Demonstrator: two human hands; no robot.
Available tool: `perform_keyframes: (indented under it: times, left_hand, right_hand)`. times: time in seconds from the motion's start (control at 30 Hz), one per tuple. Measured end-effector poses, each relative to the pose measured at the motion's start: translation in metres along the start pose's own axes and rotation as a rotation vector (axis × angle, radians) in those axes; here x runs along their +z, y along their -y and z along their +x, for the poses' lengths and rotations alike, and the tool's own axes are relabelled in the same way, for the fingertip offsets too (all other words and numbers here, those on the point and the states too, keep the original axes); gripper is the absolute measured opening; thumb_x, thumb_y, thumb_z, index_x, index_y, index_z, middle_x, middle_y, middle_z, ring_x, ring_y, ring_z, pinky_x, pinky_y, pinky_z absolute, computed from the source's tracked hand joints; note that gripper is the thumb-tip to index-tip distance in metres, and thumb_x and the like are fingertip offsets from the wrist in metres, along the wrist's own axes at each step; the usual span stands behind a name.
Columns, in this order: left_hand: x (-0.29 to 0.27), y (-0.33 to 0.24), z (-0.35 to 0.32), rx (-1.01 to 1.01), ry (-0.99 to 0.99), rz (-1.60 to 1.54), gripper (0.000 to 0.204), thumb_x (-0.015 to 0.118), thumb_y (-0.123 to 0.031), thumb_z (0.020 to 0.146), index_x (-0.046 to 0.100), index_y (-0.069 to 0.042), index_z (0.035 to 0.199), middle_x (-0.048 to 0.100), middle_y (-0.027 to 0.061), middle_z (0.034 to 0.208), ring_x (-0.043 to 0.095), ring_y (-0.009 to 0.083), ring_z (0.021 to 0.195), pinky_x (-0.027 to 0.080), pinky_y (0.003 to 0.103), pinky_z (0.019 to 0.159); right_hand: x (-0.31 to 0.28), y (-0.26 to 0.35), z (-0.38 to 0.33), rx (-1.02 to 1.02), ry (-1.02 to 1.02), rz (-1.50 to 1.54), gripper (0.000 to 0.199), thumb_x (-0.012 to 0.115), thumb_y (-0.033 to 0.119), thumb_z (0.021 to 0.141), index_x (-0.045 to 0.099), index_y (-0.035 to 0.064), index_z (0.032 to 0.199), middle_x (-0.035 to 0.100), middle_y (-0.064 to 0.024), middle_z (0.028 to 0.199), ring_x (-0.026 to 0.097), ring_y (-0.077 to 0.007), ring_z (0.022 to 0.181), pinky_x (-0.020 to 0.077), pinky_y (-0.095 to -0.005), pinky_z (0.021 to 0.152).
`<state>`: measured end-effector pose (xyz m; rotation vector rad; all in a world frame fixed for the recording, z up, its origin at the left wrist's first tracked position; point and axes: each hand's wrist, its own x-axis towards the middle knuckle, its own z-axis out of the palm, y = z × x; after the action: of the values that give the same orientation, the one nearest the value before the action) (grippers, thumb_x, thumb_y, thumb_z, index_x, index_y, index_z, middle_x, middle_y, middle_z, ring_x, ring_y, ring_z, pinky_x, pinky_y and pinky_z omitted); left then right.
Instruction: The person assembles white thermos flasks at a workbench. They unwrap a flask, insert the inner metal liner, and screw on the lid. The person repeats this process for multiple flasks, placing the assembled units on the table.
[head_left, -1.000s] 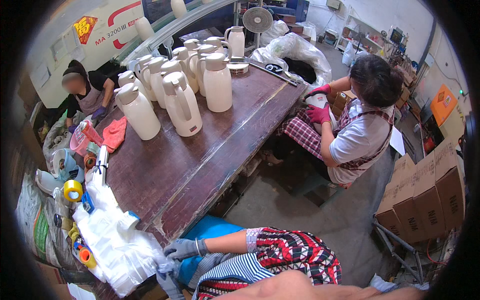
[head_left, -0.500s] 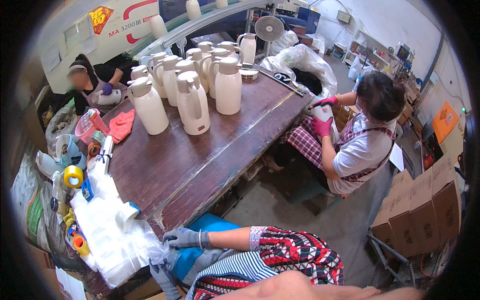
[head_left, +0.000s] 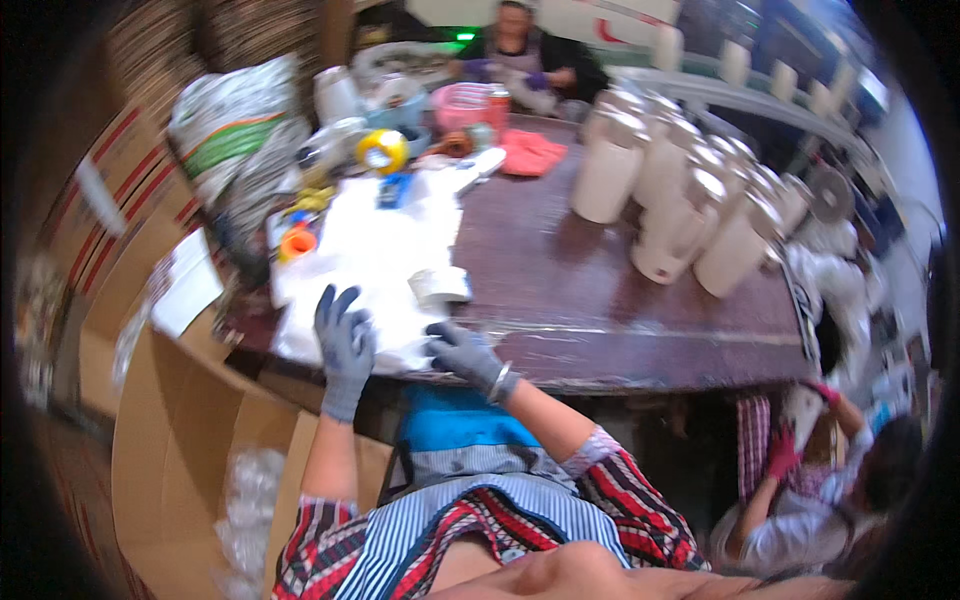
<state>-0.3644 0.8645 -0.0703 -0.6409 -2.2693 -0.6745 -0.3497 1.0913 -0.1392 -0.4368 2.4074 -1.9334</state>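
A stack of clear plastic bags [head_left: 350, 235] lies on the near left part of the dark table, partly washed out by glare. My left hand [head_left: 345, 352], in a grey glove, rests over the stack's front left edge with its fingers spread. Near the front right corner of the bags is my right hand [head_left: 466, 356], gloved in grey, its fingers stretched toward the plastic and slightly apart. Motion blurs both hands a little. A roll of clear tape [head_left: 440, 285] sits on the bags just beyond my right hand.
Several cream thermos jugs [head_left: 610, 165] stand at the right of the table [head_left: 530, 270]. An orange-red cloth [head_left: 531, 153], a yellow tape roll [head_left: 382, 151] and a pink basket [head_left: 460, 106] lie farther back. An open cardboard box [head_left: 180, 440] stands at lower left. Two co-workers handle jugs.
My view has swung left, bringing the box into sight. My left hand has come up from the table's edge onto the bags. My right hand stays by their front corner.
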Motion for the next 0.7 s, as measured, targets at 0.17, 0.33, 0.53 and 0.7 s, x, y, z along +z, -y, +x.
perform_keyframes:
  times: [0.17,0.33,0.53,0.7]
  left_hand:
    - [-0.022,0.036,0.004,-0.023,0.108,0.353,0.013,0.063,-0.017,0.081,0.059,-0.010,0.091,0.056,0.0109,0.134,0.037,0.0404,0.139,0.023,0.061,0.115]
    - [-0.009,0.029,0.009,-0.269,-0.151,-0.044,0.016,0.062,-0.011,0.085,0.062,-0.005,0.099,0.061,0.0151,0.126,0.051,0.0392,0.126,0.037,0.050,0.110]
    - [-0.038,0.061,0.053,-0.439,-0.639,-0.513,0.022,0.050,-0.018,0.106,0.060,0.000,0.113,0.068,0.0115,0.116,0.061,0.0195,0.109,0.046,0.034,0.101]
    - [-0.054,0.082,0.093,-0.266,-0.267,-0.601,0.024,0.050,-0.018,0.105,0.063,0.000,0.115,0.067,0.0084,0.115,0.060,0.0180,0.102,0.045,0.033,0.098]
  right_hand:
    - [-0.003,-0.017,-0.017,0.350,0.108,0.539,0.054,0.065,0.016,0.097,0.046,0.0043,0.146,0.061,-0.0103,0.127,0.064,-0.0143,0.095,0.0560,-0.0287,0.078]
    - [-0.025,-0.015,0.011,-0.041,-0.259,-0.393,0.057,0.075,0.018,0.085,0.054,0.0043,0.136,0.062,-0.0140,0.124,0.067,-0.0206,0.096,0.0536,-0.0313,0.083]
    - [-0.036,0.006,0.084,0.140,0.094,0.271,0.049,0.071,0.020,0.091,0.056,0.0038,0.135,0.063,-0.0098,0.122,0.064,-0.0150,0.088,0.0538,-0.0302,0.076]
    - [-0.031,-0.008,0.074,-0.056,0.558,-0.041,0.049,0.071,0.023,0.093,0.059,0.0053,0.136,0.067,-0.0106,0.123,0.067,-0.0198,0.100,0.0542,-0.0349,0.092]
